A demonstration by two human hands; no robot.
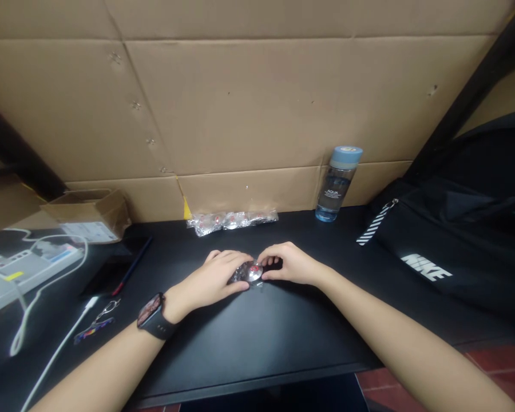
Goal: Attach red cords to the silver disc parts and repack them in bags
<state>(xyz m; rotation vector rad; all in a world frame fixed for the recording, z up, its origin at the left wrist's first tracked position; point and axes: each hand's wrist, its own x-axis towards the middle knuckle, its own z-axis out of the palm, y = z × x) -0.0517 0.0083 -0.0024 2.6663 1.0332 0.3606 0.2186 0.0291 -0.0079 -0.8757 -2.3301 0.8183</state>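
Observation:
A small round silver item with a red mark (254, 273), in clear plastic wrapping, lies at the middle of the black table (257, 343). My left hand (221, 277), with a dark watch (151, 312) on its wrist, is closed round the left side of the wrapping. From the right, my right hand (286, 263) pinches the right edge of the same packet between thumb and fingers. Behind both hands, against the cardboard, lies a row of similar wrapped silver items (232, 221).
A blue-capped bottle (337, 184) stands at the back right, beside a black bag (446, 240). To the left are an open cardboard box (90, 214), a power strip (26, 269), white cables, a phone (111, 272), a pen (134, 266) and a keychain (95, 329).

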